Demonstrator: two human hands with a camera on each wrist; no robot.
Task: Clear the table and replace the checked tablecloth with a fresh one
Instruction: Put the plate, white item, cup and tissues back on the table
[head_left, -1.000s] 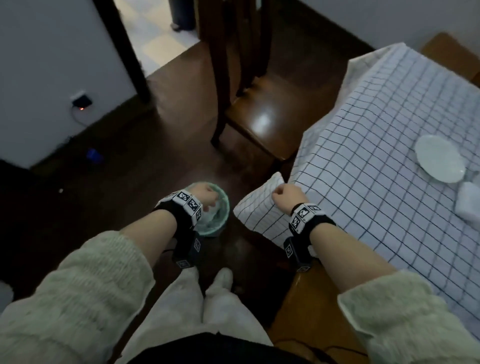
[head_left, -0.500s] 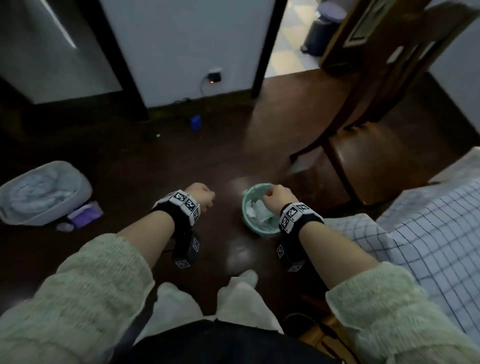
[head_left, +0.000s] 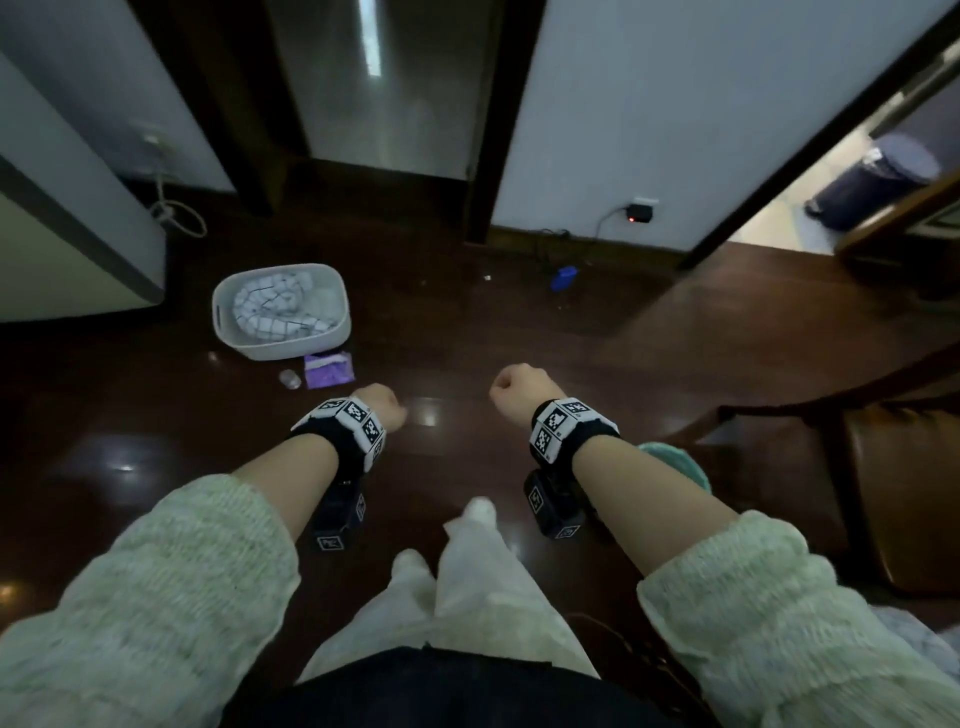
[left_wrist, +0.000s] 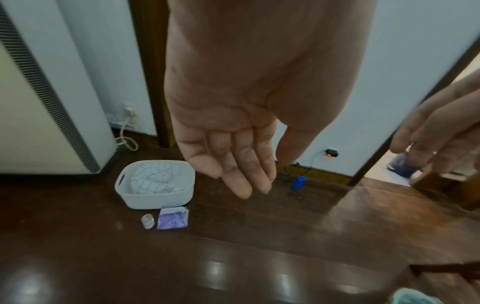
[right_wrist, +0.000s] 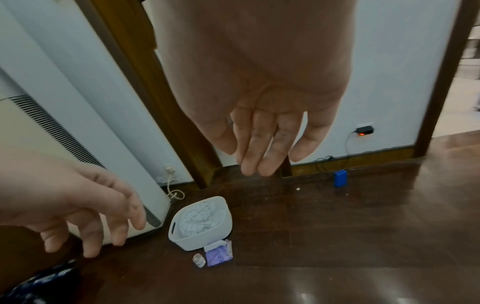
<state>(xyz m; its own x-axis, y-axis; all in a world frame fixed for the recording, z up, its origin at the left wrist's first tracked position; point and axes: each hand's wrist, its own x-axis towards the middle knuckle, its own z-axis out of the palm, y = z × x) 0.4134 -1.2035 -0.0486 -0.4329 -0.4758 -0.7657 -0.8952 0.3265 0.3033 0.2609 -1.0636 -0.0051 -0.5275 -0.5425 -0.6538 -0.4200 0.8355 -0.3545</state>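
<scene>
A white basket (head_left: 244, 340) stands on the dark floor ahead and to the left, with a bundled checked cloth (head_left: 275, 306) inside it. My left hand (head_left: 387, 408) and right hand (head_left: 519, 387) hang in the air side by side, well short of the basket. The left wrist view shows my left hand (left_wrist: 233, 164) with relaxed fingers and nothing in it; the basket (left_wrist: 155, 198) lies beyond. My right hand (right_wrist: 265, 144) is likewise loose and bare in the right wrist view. The table is out of view.
A purple packet (head_left: 328, 370) and a small glass (head_left: 289, 379) lie just in front of the basket. A teal bowl (head_left: 675, 460) sits on the floor behind my right forearm. A wooden chair (head_left: 904, 488) stands at the right. A blue object (head_left: 563, 277) lies by the wall.
My view has swung left, away from the table and its checked cloth, and the basket has come in front. My right hand has moved off the teal bowl; both hands hold nothing.
</scene>
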